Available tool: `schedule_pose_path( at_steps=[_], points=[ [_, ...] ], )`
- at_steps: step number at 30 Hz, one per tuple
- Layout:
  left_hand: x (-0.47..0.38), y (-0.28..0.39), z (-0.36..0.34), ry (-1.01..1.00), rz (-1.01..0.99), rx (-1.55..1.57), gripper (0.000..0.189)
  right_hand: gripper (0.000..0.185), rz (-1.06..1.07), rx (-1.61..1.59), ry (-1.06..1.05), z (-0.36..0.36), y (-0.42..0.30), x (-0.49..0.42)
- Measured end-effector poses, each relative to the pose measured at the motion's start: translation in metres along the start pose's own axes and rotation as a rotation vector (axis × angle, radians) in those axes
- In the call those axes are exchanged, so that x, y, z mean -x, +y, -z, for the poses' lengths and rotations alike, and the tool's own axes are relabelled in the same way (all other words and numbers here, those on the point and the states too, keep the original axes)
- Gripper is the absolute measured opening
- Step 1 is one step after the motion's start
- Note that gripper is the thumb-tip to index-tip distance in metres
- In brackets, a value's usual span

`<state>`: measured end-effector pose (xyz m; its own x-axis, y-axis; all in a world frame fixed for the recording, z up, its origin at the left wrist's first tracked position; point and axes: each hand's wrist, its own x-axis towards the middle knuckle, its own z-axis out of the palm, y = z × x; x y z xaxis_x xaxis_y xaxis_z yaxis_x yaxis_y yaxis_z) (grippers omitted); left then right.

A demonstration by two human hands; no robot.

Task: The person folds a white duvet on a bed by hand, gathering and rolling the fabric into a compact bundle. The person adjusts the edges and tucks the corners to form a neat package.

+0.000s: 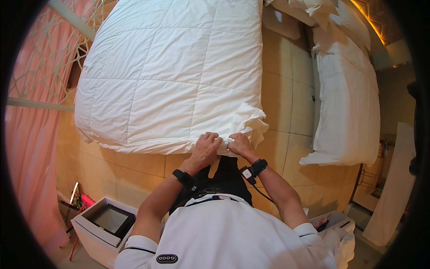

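Note:
A white quilted duvet (171, 77) is spread across the bed before me, its near edge bunched and hanging over the side. My left hand (206, 148) grips that edge near its right-hand corner. Close beside it, my right hand (240, 145) is closed on the fabric too, with the fingers curled in. Loose white fabric (250, 119) stands up in crumpled folds just beyond my right hand. The bed under the duvet is hidden. Both my wrists wear black bands, and a cable runs from the right one.
Tiled floor (278, 84) separates this bed from a second one with white bedding (347, 101) on the right. At left are a white lattice screen (43, 60) and a pink curtain (33, 168). A white box (97, 242) stands behind my left elbow, another container (336, 220) behind my right.

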<state>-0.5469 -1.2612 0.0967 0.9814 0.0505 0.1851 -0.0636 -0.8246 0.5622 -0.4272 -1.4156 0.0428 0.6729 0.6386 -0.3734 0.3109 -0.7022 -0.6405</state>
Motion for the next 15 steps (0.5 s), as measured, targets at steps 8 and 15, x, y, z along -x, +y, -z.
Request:
schedule_pose_path(
  at_steps=[8, 15],
  points=[
    [-0.001, -0.024, -0.031, -0.217, 0.194, 0.187, 0.028, 0.025, -0.01, -0.193, -0.098, 0.015, -0.021, 0.001],
    [-0.029, -0.05, -0.005, -0.517, 0.483, 0.754, 0.021, 0.027, 0.378, -0.154, -0.022, 0.019, -0.007, -0.004]
  ],
)
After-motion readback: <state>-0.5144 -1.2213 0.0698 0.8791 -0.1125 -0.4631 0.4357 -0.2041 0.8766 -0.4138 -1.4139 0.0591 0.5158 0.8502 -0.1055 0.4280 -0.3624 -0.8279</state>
